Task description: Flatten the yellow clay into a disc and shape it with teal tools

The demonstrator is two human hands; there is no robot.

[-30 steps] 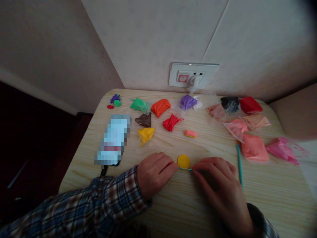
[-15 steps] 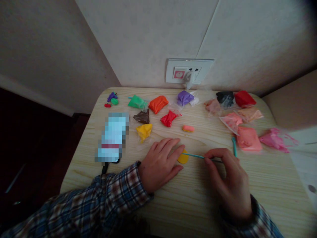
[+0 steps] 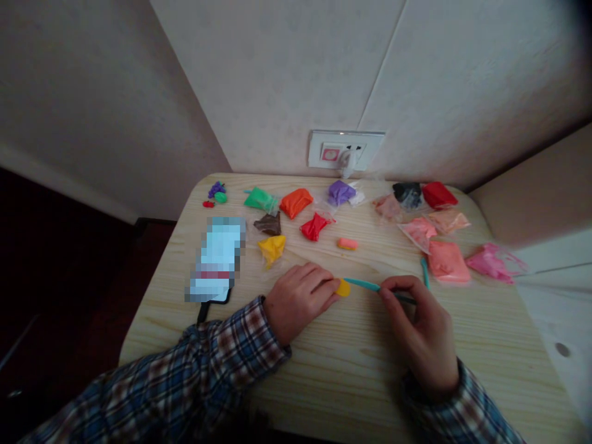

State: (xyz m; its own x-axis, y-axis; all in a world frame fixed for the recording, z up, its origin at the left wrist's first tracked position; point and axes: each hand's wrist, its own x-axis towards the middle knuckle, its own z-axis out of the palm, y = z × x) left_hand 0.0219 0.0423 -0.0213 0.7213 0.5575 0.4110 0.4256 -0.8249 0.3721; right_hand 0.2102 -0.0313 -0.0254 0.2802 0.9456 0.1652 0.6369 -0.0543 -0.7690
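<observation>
The head camera looks down on two bare hands at work over a pale wooden table. The right hand grasps a slim teal tool between thumb and fingers, its tip pointing toward the left hand. Between the two hands, right at the left fingertips, lies a flat yellow disc; those fingers are curled over its left side — whether they pinch it or only press it down, I cannot tell. The tool's tip meets the disc's upper edge in this view, though actual contact is unclear.

Just beyond the gap between the hands sits a small coral-and-yellow piece. Beyond the left hand are a yellow packet, a brown packet and a red packet, with green, orange and purple packets farther out. A phone, its screen blurred, lies to the left of the left hand, above the plaid sleeve.

A second teal tool lies just beyond the right hand — beside it, a coral packet, then a pink bag farther right.
</observation>
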